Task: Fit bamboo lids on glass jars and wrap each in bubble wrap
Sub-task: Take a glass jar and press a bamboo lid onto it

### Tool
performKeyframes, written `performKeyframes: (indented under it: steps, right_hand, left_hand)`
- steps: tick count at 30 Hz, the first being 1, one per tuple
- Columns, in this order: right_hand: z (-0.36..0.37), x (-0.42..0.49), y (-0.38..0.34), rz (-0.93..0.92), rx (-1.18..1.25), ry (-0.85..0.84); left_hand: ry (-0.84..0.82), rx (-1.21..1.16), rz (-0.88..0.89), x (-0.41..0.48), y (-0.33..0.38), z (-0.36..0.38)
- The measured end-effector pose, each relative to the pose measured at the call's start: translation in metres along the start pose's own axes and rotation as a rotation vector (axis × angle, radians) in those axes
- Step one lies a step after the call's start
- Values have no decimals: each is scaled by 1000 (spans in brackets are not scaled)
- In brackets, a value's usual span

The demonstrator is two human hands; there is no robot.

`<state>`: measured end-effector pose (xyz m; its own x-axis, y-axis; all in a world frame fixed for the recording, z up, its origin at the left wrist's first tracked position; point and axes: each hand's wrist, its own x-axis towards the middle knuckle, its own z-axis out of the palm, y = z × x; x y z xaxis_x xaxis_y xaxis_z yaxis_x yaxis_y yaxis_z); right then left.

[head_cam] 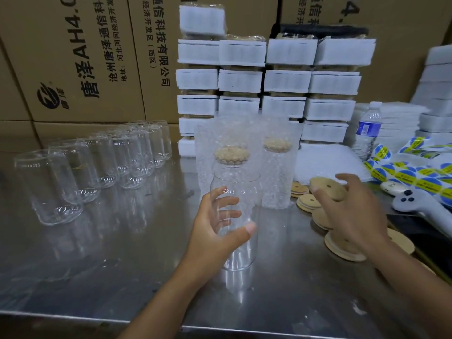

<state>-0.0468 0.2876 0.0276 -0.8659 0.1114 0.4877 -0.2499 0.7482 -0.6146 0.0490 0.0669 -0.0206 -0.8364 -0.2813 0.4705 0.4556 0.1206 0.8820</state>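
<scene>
The left hand [220, 223] clasps an open glass jar [242, 182] standing mid-bench [122, 265], toward the front edge. The right hand [352, 211] pinches a bamboo lid [329, 189] above the loose lids [338, 248] by the right edge. Pressing the lid on off-centre could skid or tip the slick glass into the wrapped jars [276, 182] just behind.

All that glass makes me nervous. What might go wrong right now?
1. The left hand grips the glass jar on a smooth steel table; pushing a lid on off-centre might slide or tip it.
2. The wrapped jars stand close behind it, so a tipped jar could knock them.
3. The right hand pinches the bamboo lid by its edge above the loose lids; it may slip.
</scene>
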Motion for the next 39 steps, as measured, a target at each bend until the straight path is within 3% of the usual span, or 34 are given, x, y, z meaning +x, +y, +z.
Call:
performKeyframes:
  steps: [4,8,17,31,39]
  right_hand:
    - [-10,-2,-43,-40,579,37]
    - [-20,-12,-82,-181,873,-133]
    - [-3,-33,-105,-339,887,-431]
    - [6,-39,-112,-378,728,-496]
    - [12,-50,-123,-336,820,-453]
  left_hand:
    - [1,-3,8,1,0,0]
    - [8,-7,15,1,1,2]
    - [8,-14,36,0,2,3]
    - [-14,24,59,-1,1,-1]
    - [-4,33,97,2,-2,-2]
